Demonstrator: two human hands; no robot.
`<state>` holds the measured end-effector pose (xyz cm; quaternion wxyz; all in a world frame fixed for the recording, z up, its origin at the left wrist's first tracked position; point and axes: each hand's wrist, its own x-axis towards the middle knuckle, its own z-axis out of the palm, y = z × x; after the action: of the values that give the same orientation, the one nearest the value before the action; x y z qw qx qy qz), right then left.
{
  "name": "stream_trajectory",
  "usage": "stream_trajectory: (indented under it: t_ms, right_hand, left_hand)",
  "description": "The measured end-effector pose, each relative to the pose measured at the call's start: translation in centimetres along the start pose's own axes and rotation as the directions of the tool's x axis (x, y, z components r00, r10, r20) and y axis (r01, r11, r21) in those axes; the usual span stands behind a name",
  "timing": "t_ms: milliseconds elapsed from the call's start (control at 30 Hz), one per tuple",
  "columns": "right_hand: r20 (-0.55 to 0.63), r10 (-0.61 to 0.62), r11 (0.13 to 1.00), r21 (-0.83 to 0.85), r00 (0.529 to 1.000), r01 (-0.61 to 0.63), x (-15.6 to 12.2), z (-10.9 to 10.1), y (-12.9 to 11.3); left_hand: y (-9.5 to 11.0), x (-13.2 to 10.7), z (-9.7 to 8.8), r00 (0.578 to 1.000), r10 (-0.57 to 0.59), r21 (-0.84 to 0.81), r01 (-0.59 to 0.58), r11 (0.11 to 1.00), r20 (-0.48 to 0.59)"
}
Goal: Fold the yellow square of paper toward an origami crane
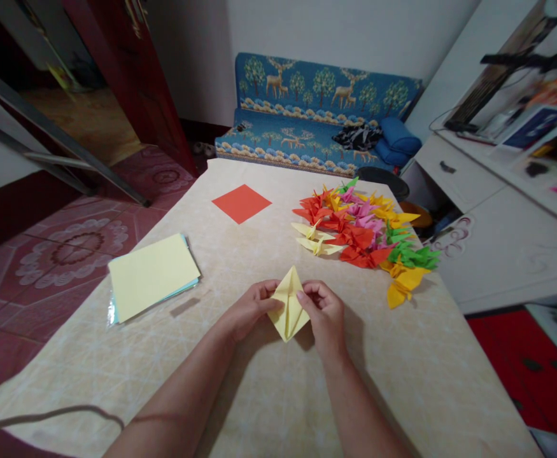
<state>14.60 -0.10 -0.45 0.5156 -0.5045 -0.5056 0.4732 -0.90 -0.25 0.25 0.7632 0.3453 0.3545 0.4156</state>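
A folded sheet of pale yellow origami paper (pixel 288 308), diamond-shaped with a crease down its middle, is held between both hands above the table. My left hand (pixel 254 310) pinches its left corner, thumb on top and fingers underneath. On the opposite corner, my right hand (pixel 324 312) grips with the thumb lying on the paper's face and the fingers curled behind. Beyond the hands, two pale yellow paper cranes (pixel 315 240) sit at the near left of a heap of red, orange, pink and green cranes (pixel 361 222).
A red paper square (pixel 242 203) lies flat at the table's far side. To the left is a stack of yellow and blue paper (pixel 154 277) on a clear wrapper. A cable (pixel 58 413) crosses the near left corner. A blue patterned sofa (pixel 302 127) stands behind the table (pixel 268 407).
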Motion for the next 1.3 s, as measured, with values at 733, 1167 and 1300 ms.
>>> stream_trajectory:
  t_ms: [733,1167,1300]
  right_hand:
    - [-0.016,-0.045,0.997,-0.069,0.999,0.044,0.4,-0.5,1.1]
    - [0.017,-0.010,0.999,-0.044,1.000,0.011,0.2,-0.6,0.7]
    - [0.011,-0.060,0.995,-0.073,0.998,0.061,0.2,-0.6,0.6]
  left_hand:
    - [-0.4,0.4,-0.2,0.964,0.084,0.105,-0.060,0.993,-0.250]
    - [-0.6,0.3,-0.2,0.964,0.016,0.149,0.024,0.989,-0.264]
    - [-0.6,0.2,0.0,0.966,0.020,0.147,0.019,0.989,-0.256]
